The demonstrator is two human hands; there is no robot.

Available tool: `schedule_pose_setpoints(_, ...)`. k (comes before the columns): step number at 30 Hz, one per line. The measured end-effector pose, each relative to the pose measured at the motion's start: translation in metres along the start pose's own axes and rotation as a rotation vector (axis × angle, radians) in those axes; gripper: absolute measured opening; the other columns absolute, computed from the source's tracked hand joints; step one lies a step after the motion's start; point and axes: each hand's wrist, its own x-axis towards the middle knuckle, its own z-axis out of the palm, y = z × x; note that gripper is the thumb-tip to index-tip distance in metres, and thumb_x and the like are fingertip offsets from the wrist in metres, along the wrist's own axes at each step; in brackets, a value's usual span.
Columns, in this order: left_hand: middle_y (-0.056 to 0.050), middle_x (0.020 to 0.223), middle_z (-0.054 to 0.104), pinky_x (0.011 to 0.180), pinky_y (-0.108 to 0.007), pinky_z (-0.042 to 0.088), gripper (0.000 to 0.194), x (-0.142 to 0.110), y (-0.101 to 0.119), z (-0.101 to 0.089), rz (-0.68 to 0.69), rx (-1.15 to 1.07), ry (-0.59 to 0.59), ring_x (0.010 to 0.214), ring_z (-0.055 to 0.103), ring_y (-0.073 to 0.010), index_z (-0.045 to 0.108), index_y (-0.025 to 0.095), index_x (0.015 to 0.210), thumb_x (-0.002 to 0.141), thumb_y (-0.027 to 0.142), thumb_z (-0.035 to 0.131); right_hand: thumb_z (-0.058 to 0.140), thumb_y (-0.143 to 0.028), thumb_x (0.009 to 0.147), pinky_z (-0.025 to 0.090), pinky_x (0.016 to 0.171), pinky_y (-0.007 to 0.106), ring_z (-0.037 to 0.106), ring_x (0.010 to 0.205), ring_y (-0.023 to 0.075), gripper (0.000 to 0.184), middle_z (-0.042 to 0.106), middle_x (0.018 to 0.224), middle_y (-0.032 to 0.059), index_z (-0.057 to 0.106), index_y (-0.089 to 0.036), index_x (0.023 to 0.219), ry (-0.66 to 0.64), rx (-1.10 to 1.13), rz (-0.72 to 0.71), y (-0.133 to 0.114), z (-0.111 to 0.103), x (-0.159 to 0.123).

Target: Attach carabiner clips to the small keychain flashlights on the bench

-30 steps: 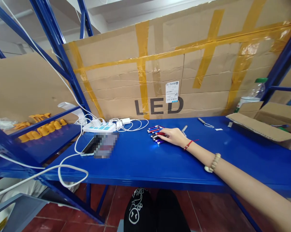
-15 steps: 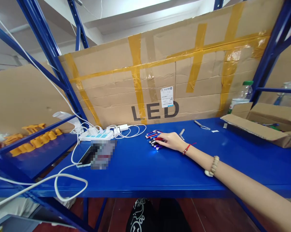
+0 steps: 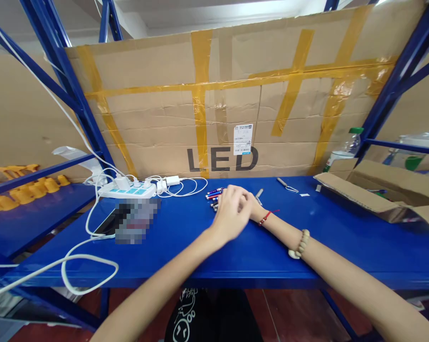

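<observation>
Overlapping by the shiny tubes (image 3: pixel 213 195), left hand (image 3: pixel 231 214) and right hand (image 3: pixel 253 204) appear together, grips hidden; several tubes lie loose, handling looks unfinished, how far unclear!

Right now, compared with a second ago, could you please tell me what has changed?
The left hand has come into view, forward to the right hand, partly hiding it; any grip is hidden. The right hand stays by the metallic tubes; power strip and cardboard box stay put.

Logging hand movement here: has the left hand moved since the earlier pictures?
Yes: unseen earlier, the left hand has come forward over the blue table toward the LED lettering.
</observation>
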Motion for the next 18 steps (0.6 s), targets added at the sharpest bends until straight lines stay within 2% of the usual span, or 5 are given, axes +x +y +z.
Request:
schedule_pose_setpoints(4,-0.003,0.088,0.053,0.087,-0.035,0.036,0.011,0.023,-0.041,-0.009,-0.092,0.031,0.011,0.090,0.049,-0.0193,0.047,0.021,0.074,0.084,0.021,0.044,0.042,-0.039,0.093,0.046,0.062,0.023,0.067,0.079,0.0173,0.031,0.071,0.095,0.0067,0.064,-0.020,0.104,0.026,0.050,0.016,-0.003,-0.005,0.001)
schedule_pose_setpoints(8,-0.001,0.080,0.052,0.083,-0.029,0.037,0.015,0.036,-0.068,-0.011,-0.198,-0.100,0.090,0.083,0.048,-0.0163,0.047,0.020,0.069,0.083,0.020,0.044,0.044,-0.044,0.092,0.046,0.066,0.022,0.067,0.084,0.0159,0.031,0.071,0.099,0.0045,0.063,-0.023,0.105,0.052,0.109,0.011,-0.008,-0.010,0.002)
schedule_pose_setpoints(12,0.000,0.075,0.051,0.081,-0.026,0.039,0.016,0.040,-0.085,-0.010,-0.295,-0.271,0.107,0.081,0.049,-0.0148,0.046,0.019,0.066,0.082,0.019,0.043,0.045,-0.044,0.091,0.047,0.069,0.021,0.066,0.085,0.0144,0.031,0.070,0.100,0.0030,0.063,-0.026,0.108,0.048,0.108,0.033,-0.010,-0.012,0.001)
schedule_pose_setpoints(18,0.001,0.074,0.053,0.072,-0.023,0.040,0.017,0.031,-0.096,-0.010,-0.335,-0.308,0.073,0.078,0.052,-0.0138,0.046,0.019,0.068,0.083,0.021,0.039,0.045,-0.042,0.092,0.048,0.071,0.021,0.066,0.092,0.0157,0.031,0.070,0.106,0.0026,0.062,-0.026,0.112,0.034,0.089,0.032,-0.010,-0.011,0.001)
